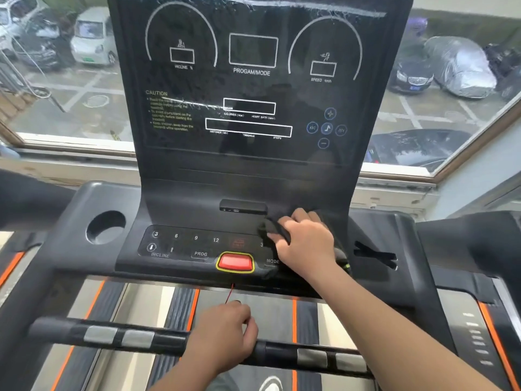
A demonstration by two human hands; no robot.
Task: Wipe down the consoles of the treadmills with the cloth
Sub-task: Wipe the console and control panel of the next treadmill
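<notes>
The dark cloth [272, 228] lies bunched on the console [183, 210], lower right. The right hand [306, 244] presses it, fingers curled into its folds; the left hand [222, 334] grips the handlebar [135, 337].

Black treadmill console [253, 179]: upright display panel, unlit, glossy. Dark cloth [267, 227] is bunched on the right end of the console's lower key panel, gripped under the right hand [306, 242], spreading toward the console's right edge.
</notes>
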